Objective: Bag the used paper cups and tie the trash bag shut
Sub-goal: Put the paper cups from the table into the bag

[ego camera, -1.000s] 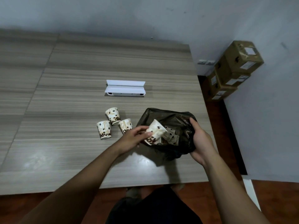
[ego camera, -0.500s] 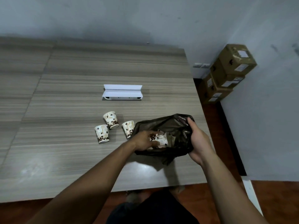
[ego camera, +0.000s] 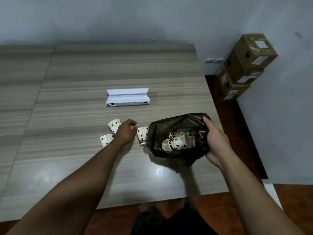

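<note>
- 3 paper cups (ego camera: 115, 125) stand on the table (ego camera: 67, 116) around your left hand (ego camera: 126, 133), whose loosely curled fingers hold nothing.
- Just right of them sits the closest cup (ego camera: 142, 135), beside the trash bag (ego camera: 169, 126).
- Your right hand (ego camera: 215, 141) grips its rim.

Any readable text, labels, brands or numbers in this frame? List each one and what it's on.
No text can be read in this frame.
White stickers on the cardboard boxes: they carry print, but it is too blurred to read.
Paper cups on the table and in the trash bag: coffee-bean pattern only, no lettering I can make out.
White box: no lettering visible.
</note>
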The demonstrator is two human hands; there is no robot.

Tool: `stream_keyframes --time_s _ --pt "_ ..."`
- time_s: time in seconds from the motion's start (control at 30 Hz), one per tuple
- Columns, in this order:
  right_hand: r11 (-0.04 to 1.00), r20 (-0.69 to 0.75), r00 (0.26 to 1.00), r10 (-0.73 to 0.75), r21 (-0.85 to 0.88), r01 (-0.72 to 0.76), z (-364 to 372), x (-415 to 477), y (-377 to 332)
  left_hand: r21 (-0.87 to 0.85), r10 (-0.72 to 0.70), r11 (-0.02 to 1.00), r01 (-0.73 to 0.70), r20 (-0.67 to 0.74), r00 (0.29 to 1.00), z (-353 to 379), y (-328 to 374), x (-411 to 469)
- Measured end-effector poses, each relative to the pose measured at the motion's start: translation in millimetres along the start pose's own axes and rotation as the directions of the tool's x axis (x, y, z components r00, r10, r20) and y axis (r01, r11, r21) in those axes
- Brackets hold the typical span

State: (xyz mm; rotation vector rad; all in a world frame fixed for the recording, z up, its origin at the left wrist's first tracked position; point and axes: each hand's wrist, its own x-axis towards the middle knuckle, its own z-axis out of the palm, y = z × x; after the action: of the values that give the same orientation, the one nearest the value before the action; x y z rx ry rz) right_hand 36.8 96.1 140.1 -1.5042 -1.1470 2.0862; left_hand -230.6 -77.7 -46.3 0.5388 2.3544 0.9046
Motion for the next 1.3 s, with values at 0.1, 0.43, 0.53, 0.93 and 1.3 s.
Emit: stream_keyframes --time_s 0.1,0.43,0.53,0.93,1.3 --pt "1.000 -0.004 1.000 0.002 -0.025 -0.002 -3 4 -3 -0.014 0.029 1.000 -0.027 0.131 0.991 23 -21 27" --pt "0.997 -0.005 1.000 0.028 -0.065 -0.028 -12 27 -9 0.318 0.068 0.939 -0.134 0.211 0.975 65 -13 35" --pt "0.995 0.003 0.999 0.046 -0.085 -0.045 -9 31 -5 0.307 0.034 0.947 -0.096 0.203 0.979 66 -21 30" --pt "0.998 0.008 0.999 0.036 -0.058 -0.036 13 6 -18 -0.762 0.093 0.647 0.031 0.119 0.988 -8 18 -59" --pt "0.999 0.072 0.997 -0.042 -0.016 0.044 26 -33 -25 -0.499 0.211 0.866 -0.021 0.326 0.921 42 83 -80"
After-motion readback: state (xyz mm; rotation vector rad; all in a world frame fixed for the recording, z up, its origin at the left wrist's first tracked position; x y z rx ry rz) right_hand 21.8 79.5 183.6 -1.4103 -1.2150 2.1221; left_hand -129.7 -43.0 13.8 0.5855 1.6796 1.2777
